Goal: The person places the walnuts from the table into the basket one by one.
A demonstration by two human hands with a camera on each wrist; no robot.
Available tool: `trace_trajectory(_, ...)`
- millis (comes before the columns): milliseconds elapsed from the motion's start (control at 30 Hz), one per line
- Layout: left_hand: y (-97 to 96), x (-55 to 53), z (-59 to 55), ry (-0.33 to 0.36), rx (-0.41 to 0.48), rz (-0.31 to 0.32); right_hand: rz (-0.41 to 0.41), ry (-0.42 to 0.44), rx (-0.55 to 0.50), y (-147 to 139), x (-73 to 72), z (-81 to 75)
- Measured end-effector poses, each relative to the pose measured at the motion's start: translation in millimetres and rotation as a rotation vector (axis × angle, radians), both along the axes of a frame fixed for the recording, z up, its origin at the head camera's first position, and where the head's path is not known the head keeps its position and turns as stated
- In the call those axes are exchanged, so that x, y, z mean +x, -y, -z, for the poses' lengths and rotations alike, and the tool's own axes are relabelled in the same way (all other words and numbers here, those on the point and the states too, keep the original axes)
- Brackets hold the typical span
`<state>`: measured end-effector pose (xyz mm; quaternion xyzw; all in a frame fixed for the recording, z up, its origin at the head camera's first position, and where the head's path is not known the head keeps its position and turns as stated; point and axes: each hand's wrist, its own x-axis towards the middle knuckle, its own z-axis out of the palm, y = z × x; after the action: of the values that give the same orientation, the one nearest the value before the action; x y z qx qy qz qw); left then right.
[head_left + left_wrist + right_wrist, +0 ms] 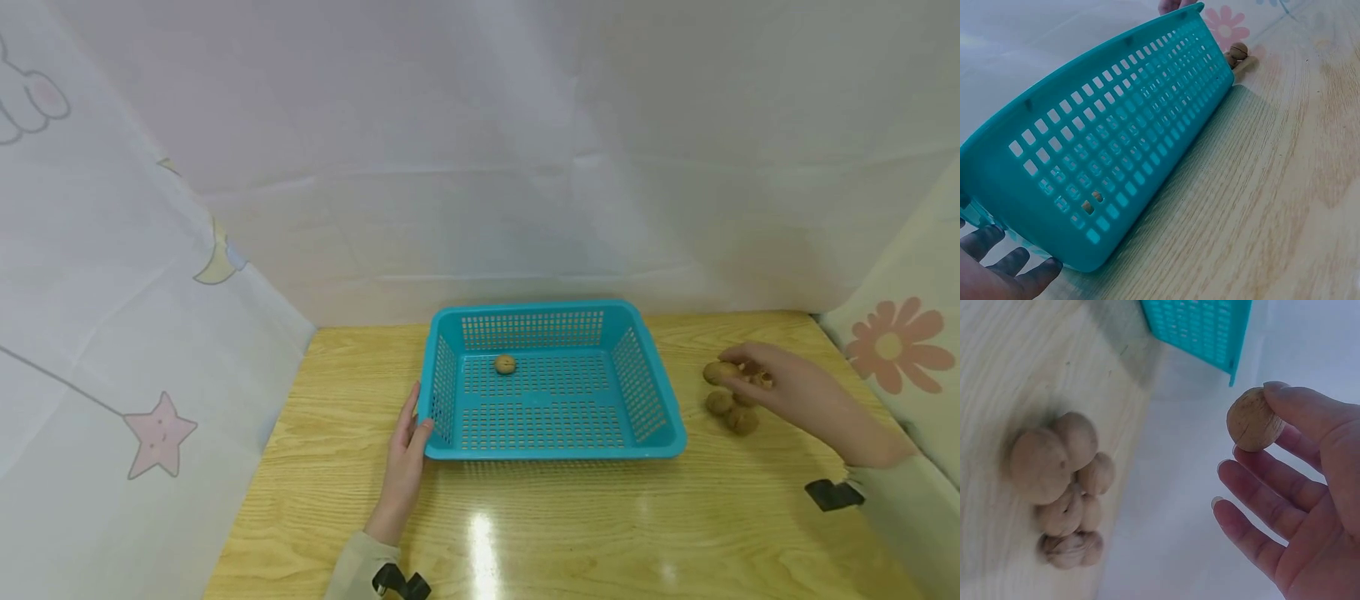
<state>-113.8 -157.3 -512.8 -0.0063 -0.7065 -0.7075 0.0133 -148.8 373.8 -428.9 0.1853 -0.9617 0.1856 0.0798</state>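
Observation:
My right hand (813,404) pinches a round tan walnut (1255,422) between thumb and fingertips, while the other fingers spread loosely below. In the right wrist view that walnut is held up, apart from a cluster of several walnuts (1041,465) on the table. A blue-green plastic basket (555,453) with slotted walls stands mid-table, and one walnut (505,364) lies inside, toward its back left. At the basket's left side, my left hand (403,471) grips the rim, thumb at the top edge and fingers along the outside. The left wrist view catches those fingers (1038,275) at the corner.
The wood-grain table (570,533) ends at a pale hanging cloth (480,208) behind the basket. More printed cloth closes in the left and right sides, with a star (161,435) and a flower (892,346) on it.

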Motion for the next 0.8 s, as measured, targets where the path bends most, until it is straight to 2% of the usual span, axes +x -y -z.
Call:
trace_trajectory(167, -0.1, -0.7, 0.5, 0.003, 0.003, -0.001, -0.016, 0.005, 0.000, 17.3, -7.1, -10.8)
trace_trajectory(467, -0.7, -1.3, -0.4, -0.011, -0.001, 0.000, -0.058, 0.074, -0.017, 51.1, -22.4, -31.6)
trace_trajectory(800, -1.3, -1.0, -0.2, -0.017, -0.008, -0.007, -0.171, 0.029, -0.040, 91.6, -45.8, -43.5)
